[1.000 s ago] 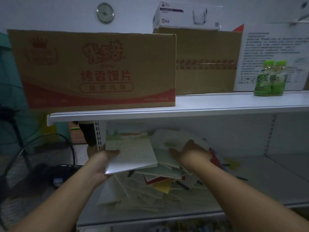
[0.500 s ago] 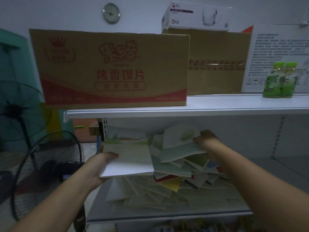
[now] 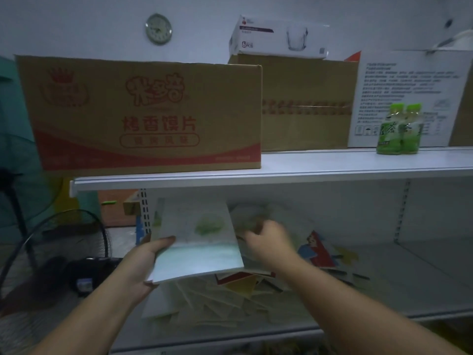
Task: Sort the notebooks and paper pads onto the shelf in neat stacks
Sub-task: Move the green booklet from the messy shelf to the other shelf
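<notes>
My left hand (image 3: 143, 267) holds a small stack of pale notebooks (image 3: 197, 242) by its left edge, thumb on top, lifted above the lower shelf (image 3: 422, 285). The top cover shows a green patch. A messy pile of notebooks and paper pads (image 3: 230, 301) lies spread on that shelf beneath the stack, with red, yellow and blue covers (image 3: 314, 252) showing to the right. My right hand (image 3: 268, 239) is blurred, just right of the held stack over the pile; its fingers look curled, but I cannot tell whether it holds anything.
The upper shelf (image 3: 332, 165) carries a large printed carton (image 3: 143, 116), a plain carton (image 3: 307, 103) with a white box (image 3: 279, 37) on top, and two green bottles (image 3: 399, 129). A floor fan (image 3: 51, 252) stands at the left. A clock (image 3: 158, 28) hangs on the wall.
My right hand brought a notebook from the back of the pile onto the stack in my left hand, then moved down beside it. The stack's top cover is now a different one.
</notes>
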Motion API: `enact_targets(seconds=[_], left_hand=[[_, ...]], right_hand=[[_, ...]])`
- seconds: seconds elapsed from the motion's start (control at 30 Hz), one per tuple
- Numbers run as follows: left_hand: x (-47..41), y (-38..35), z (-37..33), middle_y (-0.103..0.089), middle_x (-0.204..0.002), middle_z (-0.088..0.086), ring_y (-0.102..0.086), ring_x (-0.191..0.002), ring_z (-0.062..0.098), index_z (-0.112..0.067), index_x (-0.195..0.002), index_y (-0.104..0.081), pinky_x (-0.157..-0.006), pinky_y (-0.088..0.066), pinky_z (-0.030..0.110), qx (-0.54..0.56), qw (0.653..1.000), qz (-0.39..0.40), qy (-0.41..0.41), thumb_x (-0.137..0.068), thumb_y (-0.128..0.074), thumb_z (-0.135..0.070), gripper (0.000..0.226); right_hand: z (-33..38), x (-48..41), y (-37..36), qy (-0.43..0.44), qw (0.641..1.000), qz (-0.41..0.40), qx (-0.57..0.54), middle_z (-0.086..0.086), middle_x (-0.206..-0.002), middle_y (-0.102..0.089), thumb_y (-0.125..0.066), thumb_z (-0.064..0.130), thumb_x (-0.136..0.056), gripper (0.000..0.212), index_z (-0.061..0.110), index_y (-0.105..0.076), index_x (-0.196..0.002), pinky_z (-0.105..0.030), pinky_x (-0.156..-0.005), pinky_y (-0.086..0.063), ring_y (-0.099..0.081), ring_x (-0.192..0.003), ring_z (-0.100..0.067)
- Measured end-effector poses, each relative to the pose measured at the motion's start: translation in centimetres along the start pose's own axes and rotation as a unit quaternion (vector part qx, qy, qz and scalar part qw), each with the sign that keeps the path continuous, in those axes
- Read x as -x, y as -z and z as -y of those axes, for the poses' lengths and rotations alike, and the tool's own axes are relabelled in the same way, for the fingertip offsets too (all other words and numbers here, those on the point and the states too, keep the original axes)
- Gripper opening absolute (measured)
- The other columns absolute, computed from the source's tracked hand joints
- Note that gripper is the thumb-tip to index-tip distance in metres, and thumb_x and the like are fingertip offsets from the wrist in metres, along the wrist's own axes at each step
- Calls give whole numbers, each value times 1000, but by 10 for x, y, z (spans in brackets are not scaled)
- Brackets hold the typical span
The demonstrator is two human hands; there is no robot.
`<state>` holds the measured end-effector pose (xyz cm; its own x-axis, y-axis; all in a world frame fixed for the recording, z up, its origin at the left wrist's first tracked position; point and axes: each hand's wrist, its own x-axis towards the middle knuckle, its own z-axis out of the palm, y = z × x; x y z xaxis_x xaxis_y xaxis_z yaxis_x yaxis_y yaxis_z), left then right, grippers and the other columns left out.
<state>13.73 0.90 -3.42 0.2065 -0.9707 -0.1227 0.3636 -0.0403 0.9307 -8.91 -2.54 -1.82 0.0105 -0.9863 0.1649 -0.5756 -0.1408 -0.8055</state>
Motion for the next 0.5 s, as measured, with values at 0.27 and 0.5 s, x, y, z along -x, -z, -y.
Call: enact_targets(seconds=[0.27,0.5], left_hand=[[6,-13,4,-66,-92,14,-64,-73,28,-14,-110,-58,-45,-53,28,-17,1000,10,-4,-90,-59,-17,20],[17,-13,6,-62,-74,15,-63,-57,26,-4,-93,-59,-38,-48,24,-50,998,32,18,-93,-56,-19,15]], right_hand=[[-80,-29,31,-103,989,-63,85,-7,-113,-64,-57,60,-79,60,14,-56,-119,-33,-84,-51,-60,-97,-23],[-58,-24,39,-180,975,-91,-92,-11,-119,-58,-61,21,-90,45,7,-47,-131,-41,-93,-50,-57,-109,-34]])
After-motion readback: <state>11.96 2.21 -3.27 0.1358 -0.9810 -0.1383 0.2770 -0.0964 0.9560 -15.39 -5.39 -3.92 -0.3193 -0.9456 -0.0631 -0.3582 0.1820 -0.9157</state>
